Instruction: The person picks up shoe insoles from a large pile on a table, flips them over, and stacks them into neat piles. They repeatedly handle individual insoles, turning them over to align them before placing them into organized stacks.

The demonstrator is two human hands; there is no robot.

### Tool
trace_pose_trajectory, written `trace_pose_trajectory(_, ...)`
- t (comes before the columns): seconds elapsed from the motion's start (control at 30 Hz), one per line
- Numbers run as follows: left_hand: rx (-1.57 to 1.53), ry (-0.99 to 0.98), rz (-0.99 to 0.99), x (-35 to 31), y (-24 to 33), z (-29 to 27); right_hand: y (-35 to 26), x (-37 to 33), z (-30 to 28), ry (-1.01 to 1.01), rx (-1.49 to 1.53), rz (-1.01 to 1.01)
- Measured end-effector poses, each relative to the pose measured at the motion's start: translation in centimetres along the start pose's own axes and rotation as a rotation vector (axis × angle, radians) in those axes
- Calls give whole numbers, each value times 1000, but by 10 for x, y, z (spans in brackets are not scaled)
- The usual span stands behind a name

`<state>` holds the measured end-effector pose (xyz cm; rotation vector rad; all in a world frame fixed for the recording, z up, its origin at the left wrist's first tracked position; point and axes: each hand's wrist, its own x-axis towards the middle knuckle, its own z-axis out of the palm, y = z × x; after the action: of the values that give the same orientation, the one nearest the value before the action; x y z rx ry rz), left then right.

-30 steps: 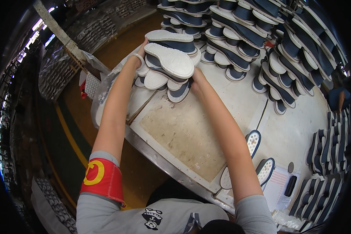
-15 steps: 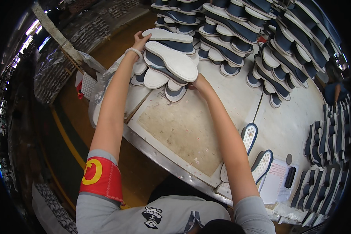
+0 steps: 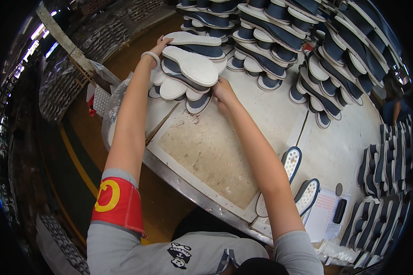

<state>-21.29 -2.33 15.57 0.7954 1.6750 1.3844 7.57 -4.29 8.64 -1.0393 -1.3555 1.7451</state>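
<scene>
Left hand (image 3: 157,48): at the 11 o'clock edge of the stack of soles (image 3: 190,68), a white band on the wrist; its grip is closed on the stack's far-left end, fingers on the uppermost sole there.
Right hand (image 3: 224,91): at the stack's 5 o'clock corner, grip pressed up under the big top sole (image 3: 190,65); how far the fingers curl beneath it cannot be told.
Stack of soles: a fanned pile, white faces up with dark blue rims, on the far-left part of the counter (image 3: 206,146); about seven soles can be made out, the lower ones overlapped too much for a sure count.
Worn mat (image 3: 211,149): one, tan and scuffed, at 6 o'clock of the stack, between the two forearms.
Near soles (image 3: 293,162): two, dotted tread up, at the counter's near edge by the right elbow.
Sole rows (image 3: 280,32): many long overlapping rows from 12 to 3 o'clock, too many to count.
Armband (image 3: 117,201): one, red with a yellow emblem, on the left upper arm.
Dark device (image 3: 339,211): one, lying on a sheet of paper at 4 o'clock.
</scene>
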Motion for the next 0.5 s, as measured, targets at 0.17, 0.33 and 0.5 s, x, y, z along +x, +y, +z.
trace_pose_trajectory(0.17, -31, -91, -9, 5, 9, -13, -3, 19, -1, -119, 26, 29)
trace_pose_trajectory(0.33, 71, -62, -12, 24, 9, -17, 5, 32, 3, -78, 63, 6)
trace_pose_trajectory(0.5, 117, -41, 21, 34, 12, -25, 11, 36, 14, -131, 196, -2)
